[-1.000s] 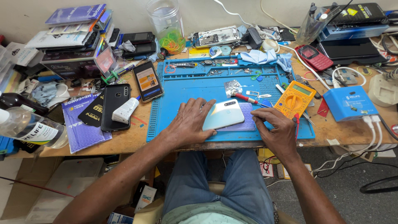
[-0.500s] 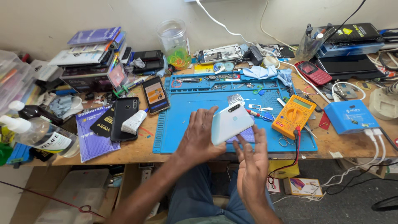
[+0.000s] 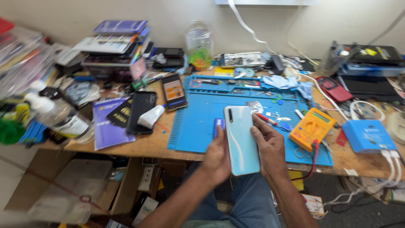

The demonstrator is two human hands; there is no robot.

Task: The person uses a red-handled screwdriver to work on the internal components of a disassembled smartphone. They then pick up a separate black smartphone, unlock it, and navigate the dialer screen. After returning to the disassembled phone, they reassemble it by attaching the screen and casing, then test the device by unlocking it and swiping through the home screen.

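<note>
A pale blue-white smartphone is held back side up above the near edge of the blue work mat. My left hand grips its left edge and my right hand grips its right edge. A small blue card lies on the mat just beyond my left fingers. A red-handled screwdriver lies on the mat near my right fingertips.
A yellow multimeter and a blue box sit to the right. Two dark phones, a white tube and a purple booklet lie left of the mat. Stacked books, a jar and cables crowd the back.
Both hands lifted the phone off the mat and turned it upright lengthwise, bringing it toward me. My view shifted left and closer.
</note>
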